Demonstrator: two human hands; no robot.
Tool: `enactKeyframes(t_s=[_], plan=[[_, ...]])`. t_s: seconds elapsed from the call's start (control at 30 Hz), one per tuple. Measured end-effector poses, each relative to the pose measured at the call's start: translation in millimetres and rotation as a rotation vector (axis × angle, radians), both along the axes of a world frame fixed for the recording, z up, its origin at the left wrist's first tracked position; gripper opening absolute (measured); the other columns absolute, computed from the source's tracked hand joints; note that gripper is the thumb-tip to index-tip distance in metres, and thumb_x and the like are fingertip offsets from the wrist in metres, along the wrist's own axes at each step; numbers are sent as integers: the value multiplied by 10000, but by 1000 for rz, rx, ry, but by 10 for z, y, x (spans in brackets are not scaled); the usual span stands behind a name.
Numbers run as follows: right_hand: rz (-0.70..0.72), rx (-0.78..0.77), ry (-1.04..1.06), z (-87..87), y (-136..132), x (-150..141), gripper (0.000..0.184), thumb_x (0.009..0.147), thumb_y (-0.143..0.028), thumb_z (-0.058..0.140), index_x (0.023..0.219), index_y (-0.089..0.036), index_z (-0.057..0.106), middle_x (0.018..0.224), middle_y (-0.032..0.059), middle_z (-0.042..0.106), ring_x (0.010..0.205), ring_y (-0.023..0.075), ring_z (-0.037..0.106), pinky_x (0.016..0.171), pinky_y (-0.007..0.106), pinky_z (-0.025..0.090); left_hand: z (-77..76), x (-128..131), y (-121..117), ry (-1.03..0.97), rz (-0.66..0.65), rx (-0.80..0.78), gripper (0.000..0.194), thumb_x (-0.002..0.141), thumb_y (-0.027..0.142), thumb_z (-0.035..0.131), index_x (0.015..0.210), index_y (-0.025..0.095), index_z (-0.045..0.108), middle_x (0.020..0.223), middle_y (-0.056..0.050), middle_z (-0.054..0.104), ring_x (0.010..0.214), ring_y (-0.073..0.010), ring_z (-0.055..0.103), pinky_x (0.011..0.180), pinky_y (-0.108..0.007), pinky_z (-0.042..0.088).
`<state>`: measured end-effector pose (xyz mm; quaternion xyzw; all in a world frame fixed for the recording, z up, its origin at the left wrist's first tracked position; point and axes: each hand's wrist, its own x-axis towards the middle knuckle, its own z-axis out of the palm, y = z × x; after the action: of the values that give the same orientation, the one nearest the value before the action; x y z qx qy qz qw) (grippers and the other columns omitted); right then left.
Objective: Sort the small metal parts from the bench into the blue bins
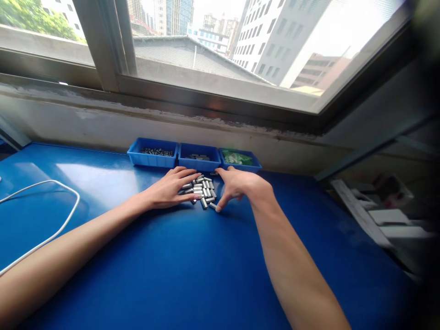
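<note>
A loose heap of short silvery metal pieces (205,187), like small bars or pins, lies on the blue tabletop (165,266). My left hand (173,187) rests against the heap's left side, its fingers spread and laid partly over the pieces. On the other side, my right hand (237,185) is curved with thumb and fingers apart. Its thumb tip touches one piece at the near right edge of the heap. Neither hand grips anything. Some pieces are hidden beneath the left fingers.
Behind the heap stand three blue bins in a row: the left bin (153,159) with small dark metal parts, the middle bin (199,162) with some metal pieces, the right bin (242,167) with a green-and-clear bag (237,157). A white cable (74,208) curves at left. A window is behind.
</note>
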<state>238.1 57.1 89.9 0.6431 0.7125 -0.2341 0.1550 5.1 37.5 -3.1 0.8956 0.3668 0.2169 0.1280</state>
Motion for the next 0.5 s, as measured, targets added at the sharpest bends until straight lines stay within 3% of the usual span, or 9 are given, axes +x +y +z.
enactKeyframes(t_s=[0.17,0.37,0.5], plan=[[39,-23,113,-51,58,68,1364,301,-500,953,1518,-271,379,1608,192,296,1137,371,640,624,283,578,-2,-3,-13,60,-30,-2,726,915,660,523,1520,269,429,1541,-126,459,1406,-343,392,1139,-515,334],[210,35,92,-67,132,74,1031,435,-503,940,1346,-230,540,1331,127,607,1090,309,650,791,314,554,2,-15,-29,53,-27,-4,708,916,649,533,1497,251,463,1522,-144,475,1390,-333,432,1132,-506,349],[296,55,109,-107,172,31,836,528,-461,910,1273,-240,602,1287,85,638,1104,278,641,843,293,524,-15,-20,-42,6,-5,23,695,908,637,554,1480,249,491,1505,-145,487,1373,-325,449,1130,-480,374]])
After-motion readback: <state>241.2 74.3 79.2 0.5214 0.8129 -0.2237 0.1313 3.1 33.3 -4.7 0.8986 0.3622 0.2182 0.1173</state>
